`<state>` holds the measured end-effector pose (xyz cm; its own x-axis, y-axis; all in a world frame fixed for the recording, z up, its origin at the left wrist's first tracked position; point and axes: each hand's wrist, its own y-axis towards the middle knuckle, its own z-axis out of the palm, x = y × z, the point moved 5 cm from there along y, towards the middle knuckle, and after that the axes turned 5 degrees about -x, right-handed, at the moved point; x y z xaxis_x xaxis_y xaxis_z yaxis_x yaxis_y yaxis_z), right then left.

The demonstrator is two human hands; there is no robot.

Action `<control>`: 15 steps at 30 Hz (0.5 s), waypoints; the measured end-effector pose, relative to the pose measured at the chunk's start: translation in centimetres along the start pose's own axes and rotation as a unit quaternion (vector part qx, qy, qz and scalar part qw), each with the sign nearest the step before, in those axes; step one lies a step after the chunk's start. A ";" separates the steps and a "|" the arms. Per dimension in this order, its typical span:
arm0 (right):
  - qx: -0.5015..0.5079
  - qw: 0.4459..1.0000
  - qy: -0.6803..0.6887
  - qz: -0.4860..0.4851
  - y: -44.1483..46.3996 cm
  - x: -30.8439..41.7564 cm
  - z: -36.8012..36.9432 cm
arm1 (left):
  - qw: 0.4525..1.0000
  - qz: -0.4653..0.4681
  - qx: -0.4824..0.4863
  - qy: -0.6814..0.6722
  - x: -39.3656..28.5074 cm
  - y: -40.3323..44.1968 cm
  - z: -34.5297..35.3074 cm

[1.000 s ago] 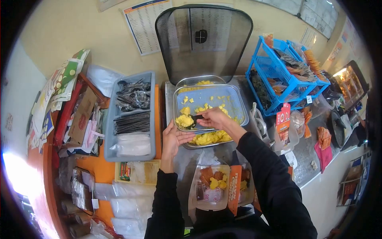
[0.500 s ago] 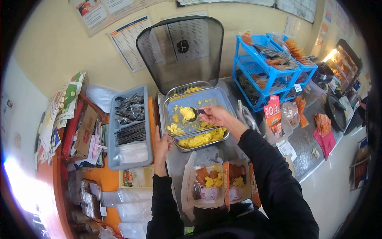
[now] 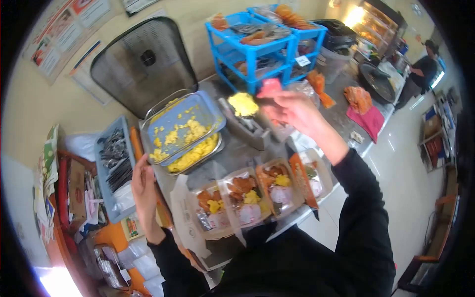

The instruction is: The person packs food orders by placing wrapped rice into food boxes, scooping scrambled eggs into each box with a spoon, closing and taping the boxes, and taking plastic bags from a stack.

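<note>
Head view: right hand (image 3: 299, 113) pinching spoon (image 3: 246, 117) of yellow food (image 3: 242, 103), blue rack (image 3: 262, 51) beyond; left hand (image 3: 144, 182) spread beside blue tray (image 3: 166, 122).

The one view comes from a camera worn on the person's head, facing forward and steeply down over the surface (image 3: 237, 154). It sits close enough that both black sleeves (image 3: 367, 218) rise from the lower edge, with the left fingers (image 3: 139, 173) and right fingers (image 3: 288, 101) well inside the picture. The wide lens curves outlines, darkens the corners and takes in the wall (image 3: 195, 39) ahead and the floor (image 3: 408, 148) at right.
</note>
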<state>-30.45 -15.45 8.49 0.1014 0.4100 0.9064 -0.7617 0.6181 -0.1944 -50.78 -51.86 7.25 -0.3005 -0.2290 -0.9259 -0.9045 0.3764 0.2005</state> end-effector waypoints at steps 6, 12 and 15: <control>-0.144 0.988 -0.039 -0.028 -11.8 -0.8 -13.5 | 0.997 0.004 0.071 0.018 -4.7 -8.7 5.0; -0.218 0.971 -0.098 -0.012 -14.0 -10.2 -22.9 | 0.988 -0.023 0.153 -0.030 -9.5 -15.1 12.9; -0.209 0.910 -0.343 -0.102 -13.9 -12.9 -21.7 | 0.983 -0.053 0.164 -0.068 -10.8 -17.0 16.6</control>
<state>-7.26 -14.83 -8.66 -0.3193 -0.1681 0.9326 -0.4480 0.8940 0.0077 -27.20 -40.92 8.52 -0.1463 -0.1684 -0.9748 -0.7762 0.6304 0.0076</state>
